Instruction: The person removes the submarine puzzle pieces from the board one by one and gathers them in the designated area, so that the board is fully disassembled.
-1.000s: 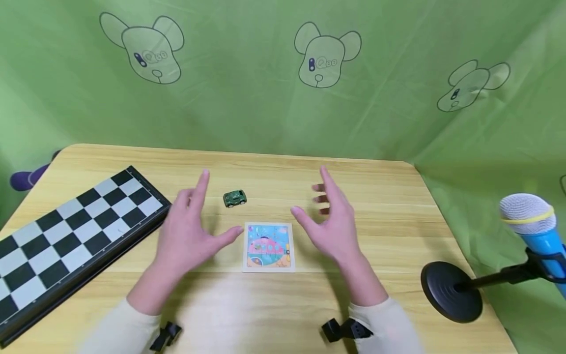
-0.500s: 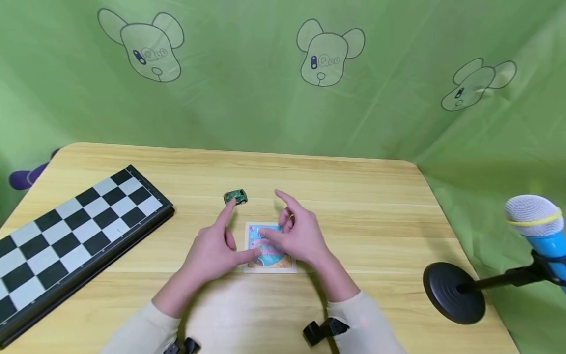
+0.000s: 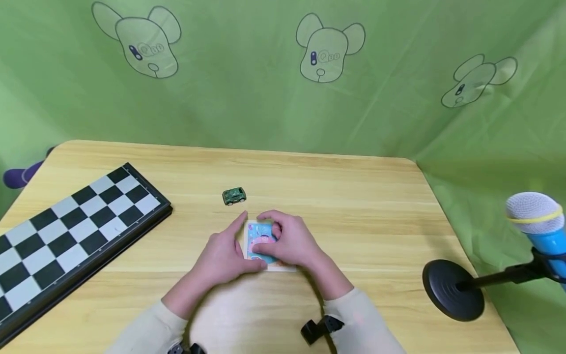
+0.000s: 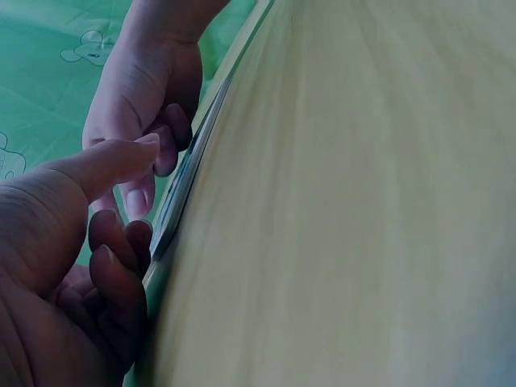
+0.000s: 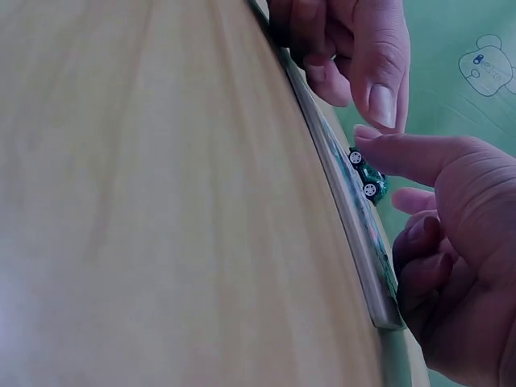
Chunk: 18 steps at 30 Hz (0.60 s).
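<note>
Flat puzzle board (image 3: 265, 243), long axis front-to-back

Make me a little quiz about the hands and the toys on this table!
1. True or false: the toy car is touching the puzzle board.
2. Which thing lies at the table's left side? A) a chessboard B) a teapot C) a shoe
3. Fill in: both the left hand and the right hand hold the ______.

Key:
1. False. The car sits apart, just beyond the board.
2. A.
3. Puzzle board: the left hand's fingers are at its left edge, and the right hand's fingers curl over its top.
</note>
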{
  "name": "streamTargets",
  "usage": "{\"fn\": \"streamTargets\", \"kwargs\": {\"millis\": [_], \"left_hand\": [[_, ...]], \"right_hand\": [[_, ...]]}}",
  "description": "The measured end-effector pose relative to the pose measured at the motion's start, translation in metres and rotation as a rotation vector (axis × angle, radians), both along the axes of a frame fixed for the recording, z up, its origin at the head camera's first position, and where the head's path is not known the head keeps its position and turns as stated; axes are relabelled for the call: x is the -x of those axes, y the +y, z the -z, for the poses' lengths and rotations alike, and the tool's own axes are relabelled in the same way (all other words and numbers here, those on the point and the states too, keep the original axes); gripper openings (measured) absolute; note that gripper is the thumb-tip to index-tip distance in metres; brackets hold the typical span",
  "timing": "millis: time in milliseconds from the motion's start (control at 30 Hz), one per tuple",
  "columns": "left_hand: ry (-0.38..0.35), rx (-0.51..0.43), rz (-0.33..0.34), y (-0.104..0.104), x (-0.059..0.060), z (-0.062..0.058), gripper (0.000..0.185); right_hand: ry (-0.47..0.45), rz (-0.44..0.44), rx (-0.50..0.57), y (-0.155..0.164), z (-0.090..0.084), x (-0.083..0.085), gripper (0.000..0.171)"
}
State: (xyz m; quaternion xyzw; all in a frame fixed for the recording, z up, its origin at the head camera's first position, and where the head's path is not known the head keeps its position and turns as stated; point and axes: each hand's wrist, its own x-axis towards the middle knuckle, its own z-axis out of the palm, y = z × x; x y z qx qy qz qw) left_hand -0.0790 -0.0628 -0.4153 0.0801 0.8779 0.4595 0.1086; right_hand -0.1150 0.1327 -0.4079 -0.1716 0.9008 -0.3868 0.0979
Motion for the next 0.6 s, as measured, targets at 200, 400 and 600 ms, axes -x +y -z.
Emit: {"fn": "streamTargets", "kwargs": {"millis": [200, 400, 600], "left_hand": [[-0.017, 0.005, 0.025, 0.0012, -0.0006, -0.0009, 0.117], [-0.032, -0.021, 0.055, 0.0005, -0.0013, 0.0015, 0.108], [-0.04, -0.021, 0.062, -0.0008, -0.0007, 0.0044, 0.104]], "right_hand": [[-0.017, -0.03, -0.039, -0.0012, -0.0022, 0.0019, 0.057], [-0.027, -0.039, -0.061, -0.0007, -0.0024, 0.0032, 0.051], [-0.033, -0.069, -0.104, -0.0024, -0.0045, 0.0049, 0.052]]}}
